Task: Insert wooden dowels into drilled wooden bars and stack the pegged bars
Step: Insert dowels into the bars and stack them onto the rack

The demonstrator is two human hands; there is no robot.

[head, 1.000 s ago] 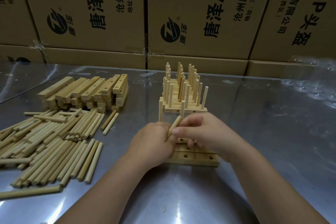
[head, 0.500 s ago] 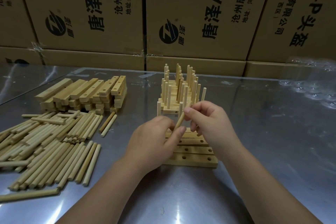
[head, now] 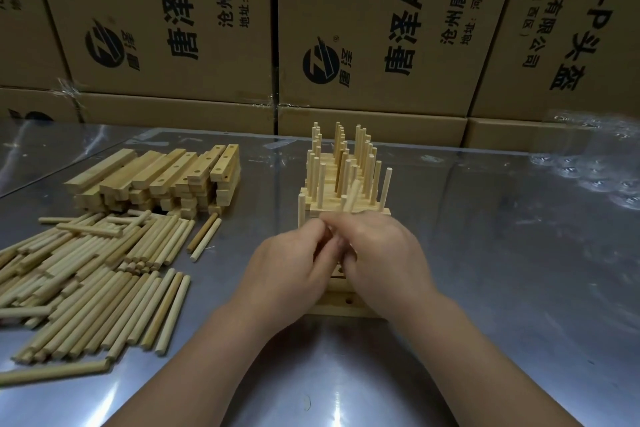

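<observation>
Both hands meet over a few drilled wooden bars (head: pixel 341 305) lying at the table's middle. My right hand (head: pixel 381 253) pinches a pale dowel (head: pixel 352 198) that stands blurred above its fingertips. My left hand (head: pixel 294 263) curls beside it, fingers touching the right hand's; what it holds is hidden. Just behind stands the stack of pegged bars (head: pixel 343 177) with many upright dowels. Two pegs, a left peg (head: pixel 302 211) and a right peg (head: pixel 386 187), rise at the near row's ends.
A heap of loose dowels (head: pixel 79 274) covers the table's left. Behind it lies a pile of drilled bars (head: pixel 159 180). Cardboard boxes (head: pixel 363 28) wall off the back. Clear plastic (head: pixel 595 166) lies at the far right on the shiny metal table (head: pixel 502 288).
The right hand has brought its dowel from a slant to nearly upright over the bars. Both hands have closed together and sunk lower over the bars.
</observation>
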